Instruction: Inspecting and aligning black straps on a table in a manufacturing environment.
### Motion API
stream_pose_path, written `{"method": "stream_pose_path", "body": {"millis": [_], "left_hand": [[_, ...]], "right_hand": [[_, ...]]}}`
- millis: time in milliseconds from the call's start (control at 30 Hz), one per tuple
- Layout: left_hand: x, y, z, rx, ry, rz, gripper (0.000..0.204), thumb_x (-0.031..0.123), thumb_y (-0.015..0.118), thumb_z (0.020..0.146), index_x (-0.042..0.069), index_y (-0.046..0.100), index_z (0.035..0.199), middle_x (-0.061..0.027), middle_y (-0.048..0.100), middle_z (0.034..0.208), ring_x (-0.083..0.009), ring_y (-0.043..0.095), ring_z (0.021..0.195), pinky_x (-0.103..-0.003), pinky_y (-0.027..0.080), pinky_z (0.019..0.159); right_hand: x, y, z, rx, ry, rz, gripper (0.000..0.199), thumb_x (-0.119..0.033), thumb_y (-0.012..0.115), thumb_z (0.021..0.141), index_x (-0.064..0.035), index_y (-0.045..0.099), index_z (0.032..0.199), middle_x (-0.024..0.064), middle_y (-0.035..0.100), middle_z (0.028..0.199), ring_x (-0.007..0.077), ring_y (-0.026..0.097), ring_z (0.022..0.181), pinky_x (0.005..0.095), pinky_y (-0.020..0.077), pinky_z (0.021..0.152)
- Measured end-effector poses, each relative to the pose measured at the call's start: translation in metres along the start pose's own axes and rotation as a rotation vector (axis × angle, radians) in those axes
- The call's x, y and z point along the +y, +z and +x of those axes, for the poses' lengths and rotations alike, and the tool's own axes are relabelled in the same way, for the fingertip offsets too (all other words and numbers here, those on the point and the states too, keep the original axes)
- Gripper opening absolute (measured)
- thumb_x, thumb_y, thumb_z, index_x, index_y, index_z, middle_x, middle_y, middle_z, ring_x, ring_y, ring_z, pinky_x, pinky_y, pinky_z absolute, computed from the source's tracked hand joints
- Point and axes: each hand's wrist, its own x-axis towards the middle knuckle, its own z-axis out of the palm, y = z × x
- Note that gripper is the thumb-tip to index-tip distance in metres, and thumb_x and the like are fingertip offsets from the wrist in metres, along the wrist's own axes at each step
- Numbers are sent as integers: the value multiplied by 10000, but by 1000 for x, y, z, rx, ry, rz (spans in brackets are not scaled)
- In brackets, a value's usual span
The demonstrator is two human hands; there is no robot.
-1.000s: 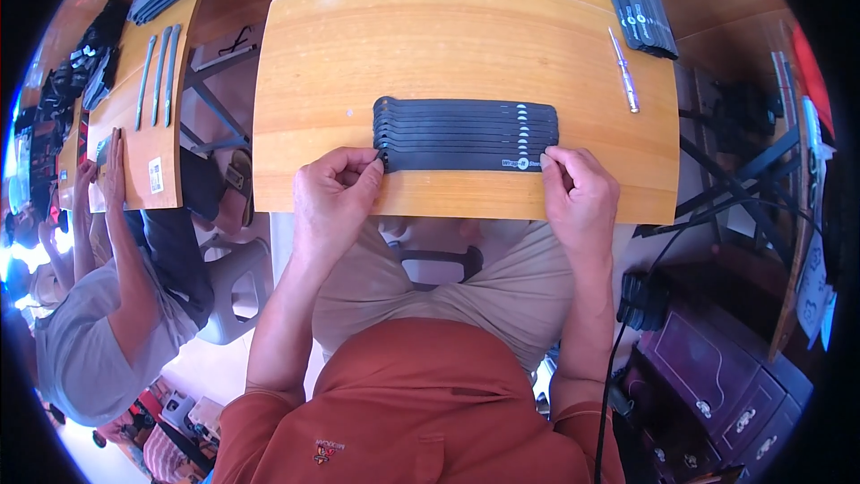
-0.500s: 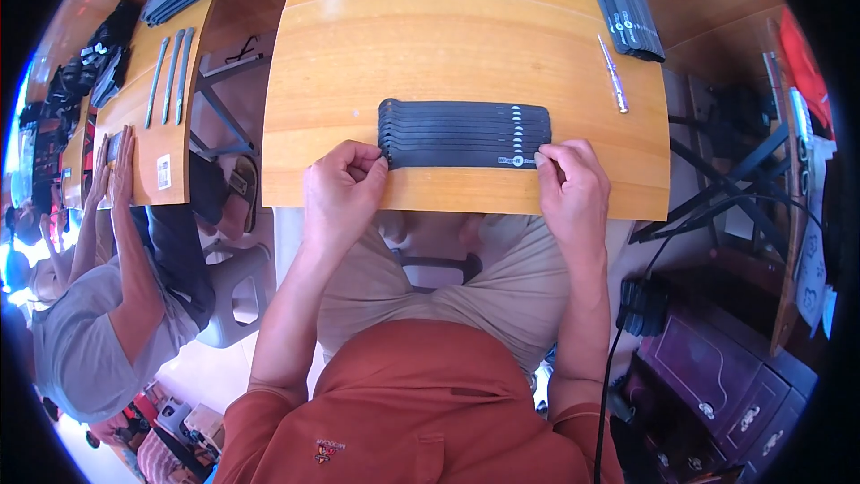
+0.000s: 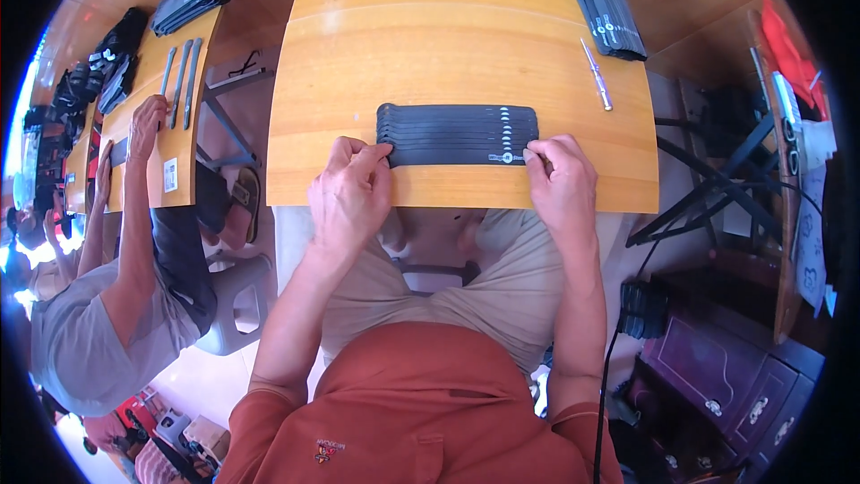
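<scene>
A row of several flat black strips (image 3: 457, 133) lies side by side near the front edge of a wooden table (image 3: 448, 27). My left hand (image 3: 351, 193) pinches the left end of the nearest strip. At the right end my right hand (image 3: 563, 184) pinches the same strip, close to its small round white mark. Both hands rest on the table edge.
A stack of black strips (image 3: 605, 4) and a thin metal tool (image 3: 596, 74) lie at the table's far right. To my left a person in a grey shirt (image 3: 98, 332) works at another table (image 3: 175, 116) with more black strips. A dark cabinet (image 3: 726, 376) stands at the right.
Both hands keep their hold on the ends of the nearest strip. The view has shifted slightly; the strips have not visibly moved.
</scene>
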Motion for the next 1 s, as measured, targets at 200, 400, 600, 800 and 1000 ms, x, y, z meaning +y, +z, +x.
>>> {"method": "stream_pose_path", "body": {"millis": [200,400,600,800,1000], "left_hand": [[9,-5,-8,-10,182,236,241,81,704,874,34,743,1107,-120,649,1101,-309,672,965,-428,568,765],[17,6,-19,-113,394,359,519,353,660,958,56,618,1382,-130,488,1530,-357,420,1448,-525,374,1151],[11,16,-20,-281,513,377,718,533,621,958,124,493,1535,-73,366,1663,-288,295,1556,-586,221,1244],[-12,-2,-17,-304,538,355,725,498,625,965,75,475,1534,-75,399,1648,-233,333,1543,-537,197,1265],[-33,-27,-21,-316,505,356,669,410,639,981,31,491,1512,-124,428,1627,-258,360,1533,-504,185,1274]], "right_hand": [[4,1,-2,34,-82,-26,76,-3,723,895,38,711,958,144,666,890,269,645,703,356,511,672],[-4,-2,-10,29,-151,-220,142,-102,732,907,-3,728,1009,132,679,992,303,686,878,406,549,767],[-36,25,-24,-28,-528,-449,401,-279,701,936,-31,695,1250,125,612,1413,332,509,1387,477,427,1136],[-1,11,-45,-196,-298,-472,660,-419,671,955,-28,545,1472,93,478,1593,279,383,1511,470,284,1244],[2,4,-48,-186,-309,-437,663,-432,639,987,-5,523,1481,133,490,1577,316,389,1507,479,293,1242]]}}
